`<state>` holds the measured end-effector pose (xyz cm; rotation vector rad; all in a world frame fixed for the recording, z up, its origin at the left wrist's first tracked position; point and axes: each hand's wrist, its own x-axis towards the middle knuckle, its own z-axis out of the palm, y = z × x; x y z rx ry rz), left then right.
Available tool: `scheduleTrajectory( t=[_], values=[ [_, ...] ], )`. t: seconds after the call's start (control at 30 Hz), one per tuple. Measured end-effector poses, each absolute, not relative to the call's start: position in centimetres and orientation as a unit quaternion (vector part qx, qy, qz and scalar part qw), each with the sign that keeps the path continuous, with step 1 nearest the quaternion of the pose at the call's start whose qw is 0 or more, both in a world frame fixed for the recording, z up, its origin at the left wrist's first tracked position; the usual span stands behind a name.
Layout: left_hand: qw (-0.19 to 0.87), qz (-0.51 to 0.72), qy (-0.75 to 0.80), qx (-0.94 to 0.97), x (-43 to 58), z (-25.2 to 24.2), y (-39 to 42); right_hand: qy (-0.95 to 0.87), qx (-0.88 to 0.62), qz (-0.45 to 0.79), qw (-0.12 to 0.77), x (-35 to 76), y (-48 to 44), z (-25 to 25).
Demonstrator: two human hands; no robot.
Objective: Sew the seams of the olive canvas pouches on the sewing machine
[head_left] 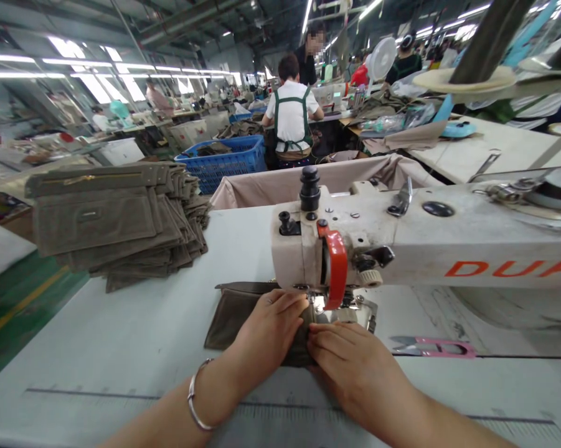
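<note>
An olive-brown fabric panel [236, 311] lies on the sewing machine bed, its right edge at the presser foot [315, 305]. My left hand [271, 326], with a silver bangle at the wrist, presses on the panel, fingertips together close beside the foot. At the panel's near right edge, my right hand [345, 354] grips the fabric with closed fingers; its thumb is hidden. Above both hands stands the white sewing machine head [299, 242] with an orange guard [336, 267]. The needle is too small to make out.
Pink-handled thread snips [439, 347] lie right of my right hand. At the left of the table [159, 330] rises a stack of similar zippered fabric pieces [93, 218]. Beyond are a pinkish cloth-lined bin [271, 186], a blue basket [228, 155] and a person in a green apron [292, 118].
</note>
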<state>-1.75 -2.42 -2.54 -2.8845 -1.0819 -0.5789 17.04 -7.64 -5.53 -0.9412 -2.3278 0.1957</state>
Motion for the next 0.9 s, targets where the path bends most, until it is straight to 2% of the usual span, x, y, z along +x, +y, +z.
scheduleTrajectory(
  t=[0.13,0.23,0.4,0.5,0.57,0.73,0.9],
  values=[
    [-0.021,-0.174,-0.349,-0.921,-1.9,-2.7,-2.3,-0.878,-0.355,0.080,0.310,16.5,-7.6,-5.7],
    [-0.048,-0.158,-0.359,-0.918,-2.3,-2.4,-2.5,-0.879,-0.353,0.101,0.304,17.4,-7.5,-4.1],
    [-0.120,-0.126,-0.349,-0.921,-3.3,-1.4,-4.3,-0.876,-0.410,0.193,0.163,22.4,-7.1,0.5],
    [-0.133,-0.134,-0.309,-0.932,-3.5,-1.4,-5.2,-0.858,-0.446,0.216,0.132,24.0,-6.2,0.2],
    [-0.123,-0.151,-0.296,-0.935,-3.5,-1.5,-5.5,-0.843,-0.471,0.207,0.156,23.6,-5.2,-1.2],
    [-0.138,-0.140,-0.307,-0.931,-3.3,-1.8,-5.7,-0.820,-0.511,0.094,0.238,21.0,-4.2,-4.0],
    [-0.145,-0.197,-0.321,-0.915,-3.1,-2.0,-5.5,-0.882,-0.364,0.129,0.271,20.8,-6.3,-2.9]
  ],
)
